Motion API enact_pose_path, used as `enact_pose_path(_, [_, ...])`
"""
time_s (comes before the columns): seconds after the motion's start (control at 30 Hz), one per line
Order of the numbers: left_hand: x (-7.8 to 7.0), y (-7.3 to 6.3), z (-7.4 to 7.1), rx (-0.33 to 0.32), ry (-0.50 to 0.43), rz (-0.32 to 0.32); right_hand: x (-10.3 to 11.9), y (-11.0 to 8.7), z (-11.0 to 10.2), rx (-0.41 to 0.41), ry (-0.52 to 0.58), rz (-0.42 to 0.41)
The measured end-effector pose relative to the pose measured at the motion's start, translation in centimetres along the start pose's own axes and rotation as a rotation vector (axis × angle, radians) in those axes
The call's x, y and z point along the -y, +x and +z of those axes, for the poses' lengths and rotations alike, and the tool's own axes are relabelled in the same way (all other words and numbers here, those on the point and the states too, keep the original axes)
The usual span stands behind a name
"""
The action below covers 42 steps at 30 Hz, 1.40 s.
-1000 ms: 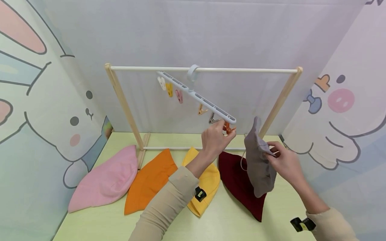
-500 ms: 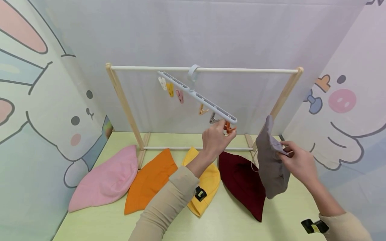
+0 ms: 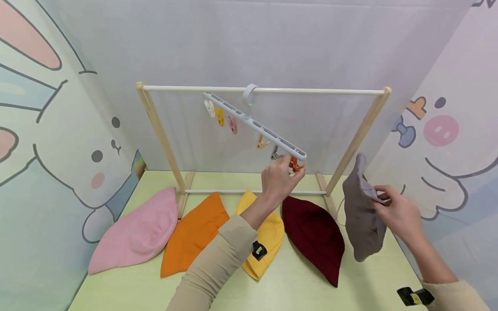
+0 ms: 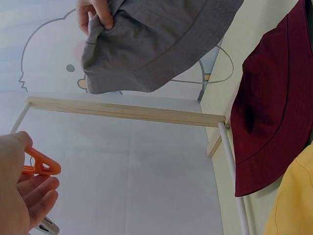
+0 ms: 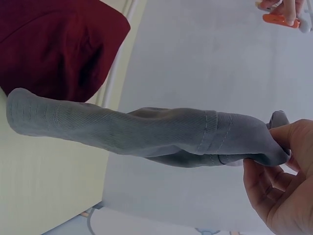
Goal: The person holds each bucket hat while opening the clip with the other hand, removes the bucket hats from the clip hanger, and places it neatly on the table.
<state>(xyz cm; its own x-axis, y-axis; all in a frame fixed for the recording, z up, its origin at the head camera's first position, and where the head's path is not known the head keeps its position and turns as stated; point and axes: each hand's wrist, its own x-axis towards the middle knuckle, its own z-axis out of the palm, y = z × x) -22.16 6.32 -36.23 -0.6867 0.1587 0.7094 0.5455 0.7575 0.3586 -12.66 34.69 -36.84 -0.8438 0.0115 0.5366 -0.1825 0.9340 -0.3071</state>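
Note:
At the near end of a light-blue clip hanger point(image 3: 277, 139), my left hand point(image 3: 277, 179) pinches an orange clothespin point(image 3: 297, 165) between thumb and fingers. The left wrist view shows the same orange clothespin point(image 4: 45, 164) against the fingertips. Off to the right, my right hand point(image 3: 402, 216) holds a grey bucket hat point(image 3: 362, 220) by its brim, and the hat hangs down above the table. In the right wrist view the grey hat point(image 5: 146, 129) is seen edge-on, folded, with thumb and fingers gripping its brim. A thin cord point(image 4: 232, 63) loops from it.
The hanger hooks over the white rod point(image 3: 323, 91) of a wooden-ended rack. White, yellow, pink and other clips hang along it. Pink point(image 3: 136, 233), orange point(image 3: 194, 235), yellow point(image 3: 268, 229) and dark red point(image 3: 313, 237) bucket hats lie on the pale green table point(image 3: 295, 293).
My right hand has moved to the right with the grey hat, away from the orange clothespin, uncovering more of the dark red hat. My left hand has stayed in place.

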Motion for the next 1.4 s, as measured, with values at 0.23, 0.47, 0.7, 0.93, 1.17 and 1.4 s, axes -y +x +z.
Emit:
enact_pose_path(0.23, [0.1,0.0,0.1,-0.001,-0.009,0.003,-0.7,-0.3,0.3,0.033,-0.030,0.010])
enact_pose_path(0.47, [0.0,0.0,0.0,-0.007,-0.006,0.007,-1.9,-0.4,1.0,0.060,-0.056,0.029])
enact_pose_path(0.7, [0.0,0.0,0.1,-0.009,-0.010,0.012,-3.4,-0.6,1.8,0.121,-0.092,0.057])
enact_pose_path(0.93, [0.1,0.1,0.1,-0.006,-0.011,0.021,-4.7,-0.8,3.0,0.177,-0.125,0.083])
enact_pose_path(1.17, [0.1,0.1,0.2,0.005,-0.004,0.026,-5.1,-0.8,4.1,0.234,-0.149,0.074])
enact_pose_path(1.4, [0.0,0.2,0.1,0.003,0.000,0.029,-5.6,-1.3,5.9,0.220,-0.162,0.055])
